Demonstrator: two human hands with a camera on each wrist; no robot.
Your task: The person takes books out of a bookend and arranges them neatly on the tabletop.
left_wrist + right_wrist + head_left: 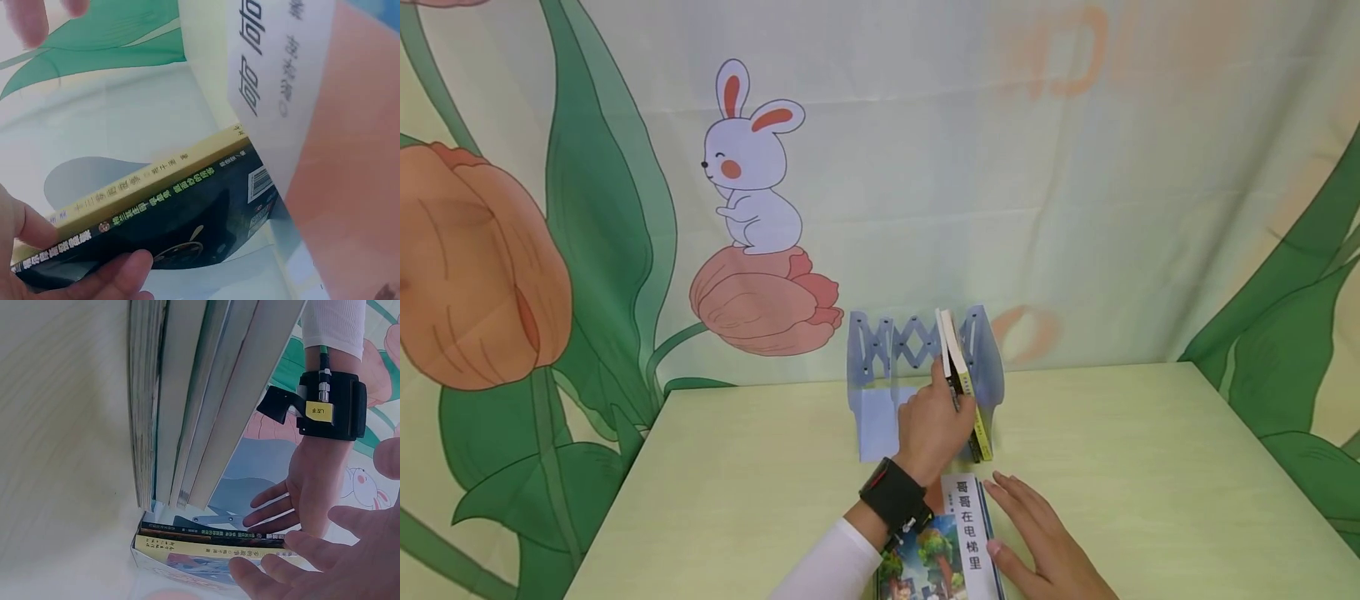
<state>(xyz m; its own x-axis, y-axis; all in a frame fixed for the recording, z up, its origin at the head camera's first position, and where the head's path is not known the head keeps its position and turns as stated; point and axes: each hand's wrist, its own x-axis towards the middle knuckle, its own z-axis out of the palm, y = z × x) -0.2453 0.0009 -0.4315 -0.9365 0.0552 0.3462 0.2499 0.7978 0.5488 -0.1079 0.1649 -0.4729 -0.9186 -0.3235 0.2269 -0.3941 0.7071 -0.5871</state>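
My left hand [934, 425] pinches a black book [206, 219] and a yellow-spined book [147, 180], which stand side by side. In the left wrist view, the thumb lies on the yellow spine and the fingertips lie against the black cover. Both books lean slightly inside a blue-grey expandable book stand [877, 425], near its right end panel. Close to the right edge of a book pile is my right hand [1045, 533], its fingers extended. The pile's top book [967, 533] has a white strip with black characters and a tree picture.
Several stacked books [181, 412] show their page edges in the right wrist view. A pale green table [1135, 467] bears everything. Behind it hangs a cloth backdrop [910, 167] printed with a rabbit and tulips. A black camera strap [895, 500] circles the left wrist.
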